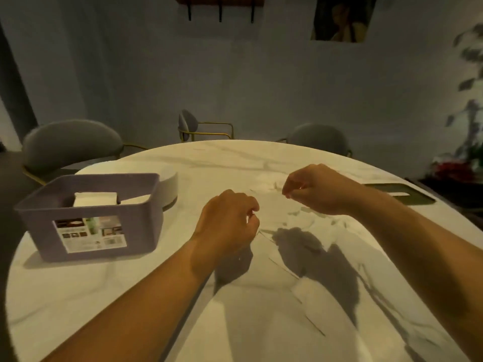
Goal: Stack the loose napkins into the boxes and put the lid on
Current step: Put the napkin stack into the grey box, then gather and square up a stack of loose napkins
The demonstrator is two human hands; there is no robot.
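A grey-purple plastic box point(91, 231) with a paper label on its front stands at the table's left. Folded white napkins point(94, 199) lie inside it. A thin white napkin point(271, 207) is spread on the table between my hands and is hard to tell from the marble. My left hand point(230, 220) pinches its near left edge with curled fingers. My right hand point(313, 189) pinches its far right edge. More loose white napkins point(311, 218) lie rumpled below my right hand. A dark green lid point(400, 192) with a slot lies flat at the far right.
The white marble table point(130, 296) is oval. A round white container point(170, 189) stands just behind the box. Grey chairs with gold frames point(70, 145) ring the far side. A plant point(467, 142) stands at the right by the wall.
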